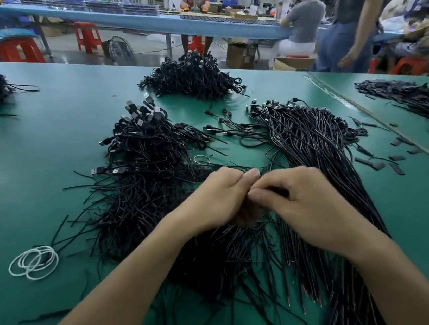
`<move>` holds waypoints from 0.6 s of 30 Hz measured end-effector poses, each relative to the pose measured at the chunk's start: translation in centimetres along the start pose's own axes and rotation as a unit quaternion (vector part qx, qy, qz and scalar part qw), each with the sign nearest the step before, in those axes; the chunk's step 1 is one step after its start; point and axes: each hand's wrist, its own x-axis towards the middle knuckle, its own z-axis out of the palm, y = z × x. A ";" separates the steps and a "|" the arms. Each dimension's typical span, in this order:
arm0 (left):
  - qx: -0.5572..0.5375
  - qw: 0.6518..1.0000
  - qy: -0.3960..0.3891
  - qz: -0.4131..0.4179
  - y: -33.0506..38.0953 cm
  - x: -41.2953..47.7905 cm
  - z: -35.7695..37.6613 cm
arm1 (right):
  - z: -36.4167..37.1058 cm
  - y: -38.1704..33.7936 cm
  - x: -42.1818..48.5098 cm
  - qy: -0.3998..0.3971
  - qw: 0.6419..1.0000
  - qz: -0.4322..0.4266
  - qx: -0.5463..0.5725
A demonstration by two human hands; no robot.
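Black wires [246, 214] are pinched between curled left hand [221, 199] and right hand [298, 203], fingertips touching.

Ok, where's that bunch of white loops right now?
In the head view the bunch of white loops lies on the green table at lower left, beside the black cables and apart from the left hand.

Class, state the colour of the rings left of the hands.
The rings are white; head view.

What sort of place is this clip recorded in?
Most likely a cable assembly workshop or factory floor. Heaps of black USB cables lie on a green worktable. Other workers sit at a long blue bench behind it, with red plastic stools nearby.
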 end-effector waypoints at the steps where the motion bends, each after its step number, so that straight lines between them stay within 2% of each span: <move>1: -0.061 0.998 -0.026 -0.024 0.2 -0.2 -0.1 | -0.3 0.1 0.0 0.029 0.999 0.000 0.020; 3: -0.109 0.991 -0.060 -0.051 0.6 -0.5 -0.4 | -0.5 0.3 0.0 0.077 0.993 0.011 0.089; 5: -0.145 0.981 -0.108 -0.063 0.8 -0.7 -0.7 | -0.6 0.5 0.1 0.086 0.983 0.024 0.159; 8: -0.231 0.953 -0.182 -0.075 1.0 -1.0 -1.3 | -0.5 0.7 0.2 0.017 0.963 0.032 0.266; 10: -0.253 0.944 -0.201 -0.073 0.9 -1.1 -1.3 | -0.5 0.9 0.2 0.004 0.955 0.041 0.292; 12: -0.259 0.947 -0.176 -0.077 1.1 -1.2 -1.0 | -0.5 1.0 0.2 0.023 0.961 0.043 0.273; 16: -0.168 0.984 -0.031 -0.047 0.9 -0.6 0.1 | -0.3 1.2 0.5 0.063 0.975 0.045 0.208; 18: -0.182 0.982 0.013 -0.039 0.8 -0.5 0.3 | 0.0 1.2 0.8 0.088 0.978 0.028 0.186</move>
